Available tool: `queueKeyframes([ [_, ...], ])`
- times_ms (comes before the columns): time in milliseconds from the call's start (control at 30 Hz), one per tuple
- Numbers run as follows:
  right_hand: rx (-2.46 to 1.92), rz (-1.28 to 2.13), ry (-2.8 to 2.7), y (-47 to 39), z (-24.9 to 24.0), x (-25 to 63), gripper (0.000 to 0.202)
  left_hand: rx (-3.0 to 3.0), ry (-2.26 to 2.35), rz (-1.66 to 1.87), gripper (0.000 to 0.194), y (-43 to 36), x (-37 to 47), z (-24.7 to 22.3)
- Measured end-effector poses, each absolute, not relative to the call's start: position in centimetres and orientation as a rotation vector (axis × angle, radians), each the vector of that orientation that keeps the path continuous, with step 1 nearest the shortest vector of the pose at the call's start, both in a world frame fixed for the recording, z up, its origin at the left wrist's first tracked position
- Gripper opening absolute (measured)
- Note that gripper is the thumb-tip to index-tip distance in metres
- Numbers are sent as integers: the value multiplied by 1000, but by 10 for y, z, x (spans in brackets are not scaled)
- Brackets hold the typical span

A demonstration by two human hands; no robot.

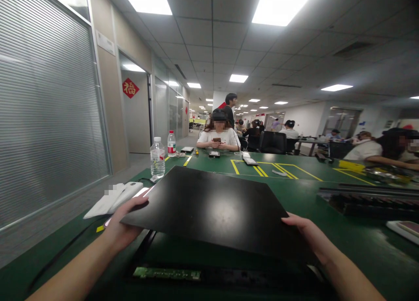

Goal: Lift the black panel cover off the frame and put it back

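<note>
Panel (pixel 212 207): left hand (pixel 122 224) and right hand (pixel 307 235) closed on near corners, raised over bench (pixel 360 244). Keep level; grip evenly.

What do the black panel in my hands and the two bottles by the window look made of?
Black panel: a thin rigid sheet, likely metal or plastic; its matte finish shows only a soft ceiling-light glare. Bottles: clear plastic, see-through with paper labels.

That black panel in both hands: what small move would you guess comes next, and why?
Probably lower the black panel flat: the left hand and right hand grip its near corners, tilted above the open device with the green circuit strip.
</note>
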State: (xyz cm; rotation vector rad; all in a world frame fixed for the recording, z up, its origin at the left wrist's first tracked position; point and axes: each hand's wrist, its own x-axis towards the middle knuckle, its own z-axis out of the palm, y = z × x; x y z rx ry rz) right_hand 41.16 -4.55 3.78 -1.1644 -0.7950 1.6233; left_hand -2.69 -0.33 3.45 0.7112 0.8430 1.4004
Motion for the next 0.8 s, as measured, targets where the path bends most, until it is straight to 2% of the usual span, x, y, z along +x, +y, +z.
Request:
queueKeyframes([
  [67,-1137,1655,-884,-46,37,411,48,685,876,1425,30,-4,-29,35],
  [167,-1211,1577,-942,-44,34,413,47,710,842,1446,42,-5,-29,37],
  [400,-1437,1267,-816,-36,33,418,64,764,828,1410,56,-5,-27,39],
  [633,-1578,1086,-864,-38,37,420,59,884,866,1324,41,-15,-18,41],
  [800,-1619,1034,-905,-39,37,425,56,952,906,1301,43,-17,-13,40],
])
